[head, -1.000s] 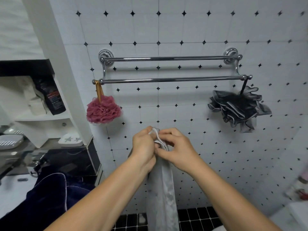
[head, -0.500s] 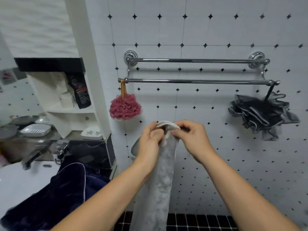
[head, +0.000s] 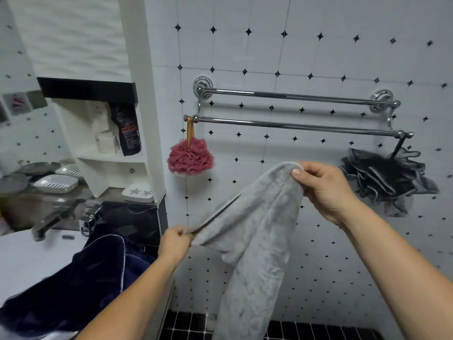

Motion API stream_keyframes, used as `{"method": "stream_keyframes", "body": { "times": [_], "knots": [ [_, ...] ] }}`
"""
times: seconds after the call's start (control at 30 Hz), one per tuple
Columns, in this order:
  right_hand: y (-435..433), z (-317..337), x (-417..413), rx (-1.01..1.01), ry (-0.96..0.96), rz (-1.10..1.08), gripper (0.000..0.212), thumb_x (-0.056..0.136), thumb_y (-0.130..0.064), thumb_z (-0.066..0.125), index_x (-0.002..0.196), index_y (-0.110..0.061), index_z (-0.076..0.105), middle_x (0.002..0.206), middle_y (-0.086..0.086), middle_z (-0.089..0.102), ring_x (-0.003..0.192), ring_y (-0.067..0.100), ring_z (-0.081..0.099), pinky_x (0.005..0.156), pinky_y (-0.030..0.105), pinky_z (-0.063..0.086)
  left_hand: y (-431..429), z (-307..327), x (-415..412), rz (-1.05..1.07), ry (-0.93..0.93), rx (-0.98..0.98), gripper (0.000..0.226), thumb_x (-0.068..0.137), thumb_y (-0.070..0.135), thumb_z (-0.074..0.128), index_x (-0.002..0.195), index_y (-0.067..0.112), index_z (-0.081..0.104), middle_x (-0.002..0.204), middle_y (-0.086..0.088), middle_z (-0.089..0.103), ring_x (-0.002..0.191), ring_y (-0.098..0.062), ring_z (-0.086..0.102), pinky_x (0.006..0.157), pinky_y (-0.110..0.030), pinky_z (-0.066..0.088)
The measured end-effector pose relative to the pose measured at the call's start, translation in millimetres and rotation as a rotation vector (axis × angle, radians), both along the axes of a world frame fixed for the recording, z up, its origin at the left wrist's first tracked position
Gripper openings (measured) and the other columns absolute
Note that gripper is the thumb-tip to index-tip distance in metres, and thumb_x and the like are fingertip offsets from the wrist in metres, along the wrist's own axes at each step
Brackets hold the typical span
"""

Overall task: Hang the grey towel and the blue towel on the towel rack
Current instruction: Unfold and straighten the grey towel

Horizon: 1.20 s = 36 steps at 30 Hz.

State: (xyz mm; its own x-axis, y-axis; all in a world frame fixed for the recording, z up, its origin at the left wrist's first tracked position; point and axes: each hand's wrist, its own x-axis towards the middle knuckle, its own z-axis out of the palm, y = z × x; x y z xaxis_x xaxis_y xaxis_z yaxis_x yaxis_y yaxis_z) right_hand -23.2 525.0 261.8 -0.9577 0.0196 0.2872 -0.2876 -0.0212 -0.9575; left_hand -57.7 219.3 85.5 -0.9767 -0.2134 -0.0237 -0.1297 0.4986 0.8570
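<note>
Grey towel (head: 255,231) at centre frame, stretched between our two hands below the towel rack (head: 296,111) and not touching it. Our right hand (head: 323,187), centre right, has its fingers (head: 297,172) closed on the towel's upper corner; our left hand (head: 174,244), lower centre, pinches the edge tight, the rest hanging down. Blue towel (head: 73,285) lies heaped at lower left, over the white sink (head: 22,261). Pink pouf (head: 190,157) and grey pouf (head: 384,180) hang from the rack's lower bar ends.
</note>
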Motion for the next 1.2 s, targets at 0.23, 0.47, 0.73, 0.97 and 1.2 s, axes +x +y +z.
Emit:
{"method": "stream_keyframes", "body": {
  "times": [0.23,0.47,0.73,0.97,1.2],
  "knots": [
    [68,-22,1,0.344,-0.144,-0.316,0.012,0.088,0.001,0.064,0.078,-0.006,0.067,0.074,0.013,0.064,0.07,0.025,0.057,0.067,0.035,0.05,-37,82,-34,-0.227,0.067,-0.165,0.017,0.073,-0.002,0.073,0.073,0.011,0.063,0.055,0.003,0.064,0.046,-0.007,0.057,0.043,-0.021,0.046],
    [91,-31,7,0.349,-0.184,-0.355,0.006,0.086,-0.006,0.067,0.087,0.0,0.069,0.078,0.009,0.065,0.065,0.012,0.057,0.059,0.024,0.041,-35,126,-16,-0.557,0.274,-0.66,0.022,0.087,0.015,0.058,0.075,0.032,0.053,0.063,0.019,0.067,0.056,0.001,0.06,0.056,-0.023,0.042],
    [90,-28,10,0.421,-0.221,-0.312,0.011,0.088,-0.004,0.065,0.078,-0.007,0.066,0.058,-0.001,0.061,0.051,0.007,0.053,0.046,0.018,0.039,-8,101,3,-0.999,0.179,-1.487,0.029,0.093,0.018,0.045,0.115,0.028,0.062,0.097,-0.002,0.054,0.087,-0.026,0.056,0.07,-0.033,0.037],
    [87,-31,5,0.269,-0.248,-0.276,0.016,0.094,0.003,0.053,0.082,-0.003,0.059,0.052,0.013,0.063,0.049,0.021,0.059,0.044,0.02,0.051,-17,100,3,-0.976,-0.015,-0.983,0.009,0.074,0.033,0.058,0.083,0.034,0.057,0.078,0.006,0.063,0.073,-0.016,0.059,0.062,-0.027,0.042],
    [104,-31,3,0.348,-0.184,-0.211,0.007,0.082,-0.001,0.07,0.089,0.0,0.07,0.062,0.009,0.065,0.051,0.014,0.062,0.053,0.021,0.056,-38,121,-2,-0.786,0.012,-0.18,0.029,0.056,0.023,0.086,0.06,0.025,0.057,0.066,0.004,0.06,0.063,-0.011,0.054,0.064,-0.031,0.04]
  ]
}}
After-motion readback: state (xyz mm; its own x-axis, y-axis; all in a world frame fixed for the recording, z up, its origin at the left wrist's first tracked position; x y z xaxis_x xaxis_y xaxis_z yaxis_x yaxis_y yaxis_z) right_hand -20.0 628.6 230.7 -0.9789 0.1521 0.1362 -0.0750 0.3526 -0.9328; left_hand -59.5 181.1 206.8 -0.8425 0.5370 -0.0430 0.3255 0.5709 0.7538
